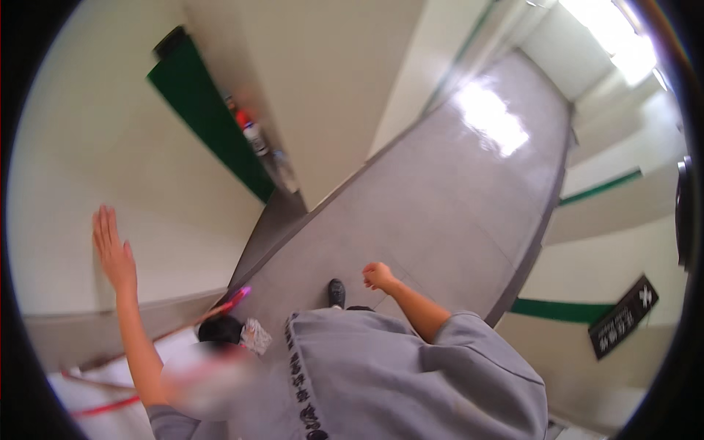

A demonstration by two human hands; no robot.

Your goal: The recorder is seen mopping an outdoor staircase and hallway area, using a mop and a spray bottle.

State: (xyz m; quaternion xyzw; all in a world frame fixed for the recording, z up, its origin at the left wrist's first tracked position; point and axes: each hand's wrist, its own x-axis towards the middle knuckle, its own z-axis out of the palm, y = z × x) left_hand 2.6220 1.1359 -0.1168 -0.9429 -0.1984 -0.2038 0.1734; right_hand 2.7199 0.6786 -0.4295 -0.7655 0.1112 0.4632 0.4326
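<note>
My left hand (114, 257) is raised with its fingers straight and the palm toward a cream wall or door panel (104, 154). It seems to lie flat on that surface and holds nothing. A dark green band (212, 121) runs along the panel's far side. My right hand (378, 276) hangs low over the grey tiled floor (407, 220), fingers curled, nothing visible in it. Below it are the grey shirt (385, 374) that I wear, with dark lettering down the front, and the toe of a black shoe (336, 293).
Another person (220, 330), partly blurred, is close at lower left, near a pink object (237, 298). Small red and white items (250, 132) show past the green band. A cream wall corner (324, 121) juts toward the walkway. A dark sign (624, 317) with writing is on the right.
</note>
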